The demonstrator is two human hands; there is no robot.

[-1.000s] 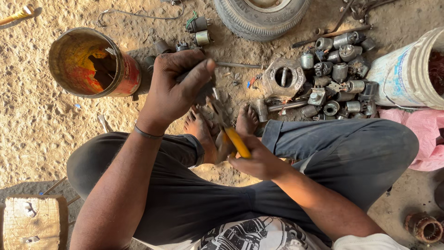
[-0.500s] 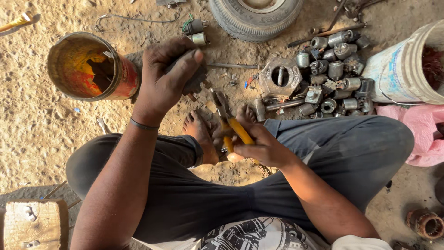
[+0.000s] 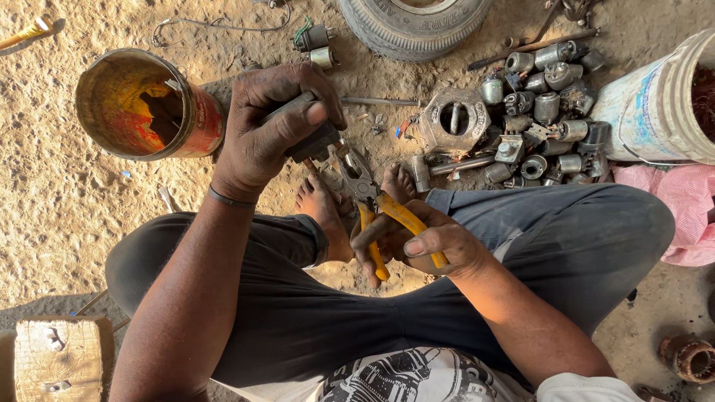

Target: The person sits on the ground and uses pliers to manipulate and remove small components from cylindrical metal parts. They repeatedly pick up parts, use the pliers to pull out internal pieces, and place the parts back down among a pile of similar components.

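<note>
Down over the sandy ground, the left hand (image 3: 272,130) grips a dark metal part (image 3: 313,138) beside the rusty can (image 3: 145,104), while the right hand (image 3: 424,242) squeezes the yellow-handled pliers (image 3: 372,201), nose touching that part.

pliers (image 3: 387,223): yellow handles, dark grey head | tin can (image 3: 145,104): red outside, rusty orange-yellow inside | trousers (image 3: 521,246): dark grey | bucket (image 3: 655,104): white, blue markings | cloth (image 3: 685,208): pink | metal parts (image 3: 544,97): dull silver-grey
</note>
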